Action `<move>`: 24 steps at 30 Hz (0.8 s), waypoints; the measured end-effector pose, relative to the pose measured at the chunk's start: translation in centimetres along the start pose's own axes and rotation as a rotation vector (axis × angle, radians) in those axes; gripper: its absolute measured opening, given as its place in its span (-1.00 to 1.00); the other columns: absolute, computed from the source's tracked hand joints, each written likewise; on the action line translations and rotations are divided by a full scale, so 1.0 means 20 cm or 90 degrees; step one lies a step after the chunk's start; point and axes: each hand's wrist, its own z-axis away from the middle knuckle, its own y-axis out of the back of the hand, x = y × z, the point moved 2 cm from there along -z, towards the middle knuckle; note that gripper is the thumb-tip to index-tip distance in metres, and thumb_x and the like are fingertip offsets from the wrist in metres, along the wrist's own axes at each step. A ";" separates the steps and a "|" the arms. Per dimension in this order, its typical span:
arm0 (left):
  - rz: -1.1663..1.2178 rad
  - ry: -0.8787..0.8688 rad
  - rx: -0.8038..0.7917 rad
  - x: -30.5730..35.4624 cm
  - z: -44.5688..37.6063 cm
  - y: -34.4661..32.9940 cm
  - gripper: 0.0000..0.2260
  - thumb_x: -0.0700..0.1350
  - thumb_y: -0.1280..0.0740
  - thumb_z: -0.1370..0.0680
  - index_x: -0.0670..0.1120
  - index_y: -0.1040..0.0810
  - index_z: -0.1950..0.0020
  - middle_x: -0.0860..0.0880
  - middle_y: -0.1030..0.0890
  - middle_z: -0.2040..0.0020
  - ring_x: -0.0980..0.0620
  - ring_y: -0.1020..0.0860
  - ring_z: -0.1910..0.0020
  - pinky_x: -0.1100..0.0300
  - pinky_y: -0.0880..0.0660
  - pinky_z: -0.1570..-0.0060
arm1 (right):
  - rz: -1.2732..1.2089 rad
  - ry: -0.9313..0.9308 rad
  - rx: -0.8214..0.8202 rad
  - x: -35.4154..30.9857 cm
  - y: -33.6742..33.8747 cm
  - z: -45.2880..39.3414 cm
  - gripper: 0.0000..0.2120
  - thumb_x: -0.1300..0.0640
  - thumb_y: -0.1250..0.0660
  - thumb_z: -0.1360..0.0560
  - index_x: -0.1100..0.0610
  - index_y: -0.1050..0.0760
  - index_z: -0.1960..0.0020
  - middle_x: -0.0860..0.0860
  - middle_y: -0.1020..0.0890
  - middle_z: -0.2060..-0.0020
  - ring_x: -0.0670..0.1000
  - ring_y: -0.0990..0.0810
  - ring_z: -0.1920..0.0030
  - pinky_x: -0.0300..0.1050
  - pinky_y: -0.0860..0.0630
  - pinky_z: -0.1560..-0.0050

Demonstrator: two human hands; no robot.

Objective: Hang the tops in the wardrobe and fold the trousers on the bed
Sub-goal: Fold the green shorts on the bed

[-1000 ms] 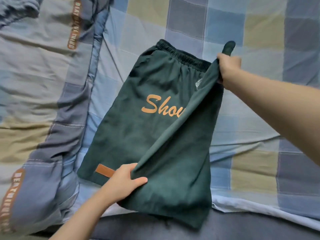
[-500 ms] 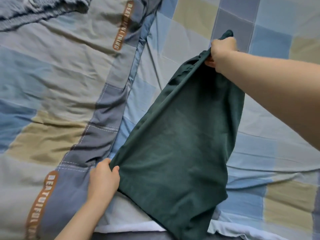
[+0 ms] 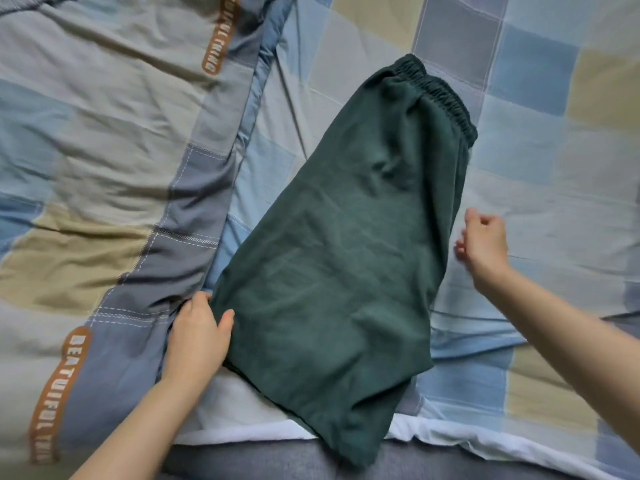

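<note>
At the nearest edge, a dark grey-blue strip is seen below the white edge of the bed (image 3: 450,441). The hem end of the dark green trousers (image 3: 332,258) is draped over that near edge, slightly past the white border. The trousers are laid folded lengthwise on the checked bedsheet (image 3: 554,174), their long axis running diagonally from the near hem, low in the centre, to the elastic waistband (image 3: 440,95), which points away and to the right.

The near left side edge of the trousers is pinched by the left hand (image 3: 199,336): the thumb is pressed on top of the cloth, the fingers are tucked at the fold. The right hand (image 3: 485,244) is held just beside the right side edge, loosely curled with nothing in its grip; whether it touches the cloth cannot be told.

Farther left, a rumpled quilt (image 3: 104,150) with orange lettered bands is spread alongside the trousers.
</note>
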 end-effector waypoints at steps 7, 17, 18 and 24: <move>0.087 -0.038 -0.085 0.01 -0.02 0.05 -0.93 -0.15 -0.36 -0.53 -0.09 -0.58 0.00 -0.03 -0.65 0.07 -0.07 -0.57 0.04 0.07 -0.42 0.09 | -0.099 -0.100 -0.274 0.19 -0.07 0.25 -0.67 0.07 -0.36 -0.52 0.23 -0.52 -0.22 0.08 -0.65 -0.03 0.05 -0.62 -0.02 -0.01 -0.55 -0.10; 0.454 0.080 -0.266 -0.06 0.37 -0.25 -0.77 -0.24 -0.47 -0.47 -0.16 -0.56 -0.10 -0.12 -0.69 -0.06 -0.04 -0.67 0.00 0.02 -0.57 -0.08 | -0.300 -0.212 -0.264 0.32 0.30 0.23 -0.74 -0.13 -0.19 -0.58 0.05 -0.51 -0.01 0.02 -0.71 0.24 0.01 -0.69 0.24 -0.16 -0.62 0.25; 0.459 0.080 -0.254 -0.06 0.39 -0.27 -0.76 -0.21 -0.49 -0.45 -0.15 -0.57 -0.09 -0.10 -0.69 -0.04 -0.05 -0.66 -0.02 -0.01 -0.55 -0.12 | -0.321 -0.221 -0.296 0.38 0.28 0.31 -0.68 -0.17 -0.19 -0.56 0.04 -0.52 -0.11 0.03 -0.71 0.12 0.03 -0.70 0.12 -0.08 -0.64 0.12; 0.532 0.100 -0.155 -0.02 0.44 -0.29 -0.81 -0.02 -0.46 -0.48 -0.07 -0.50 0.14 -0.08 -0.67 0.15 -0.05 -0.57 0.11 0.03 -0.44 0.05 | -0.266 -0.188 -0.067 0.74 0.26 0.84 -0.46 -0.18 -0.51 -0.24 -0.07 -0.24 0.01 0.03 -0.49 0.01 0.02 -0.55 0.01 0.02 -0.50 -0.11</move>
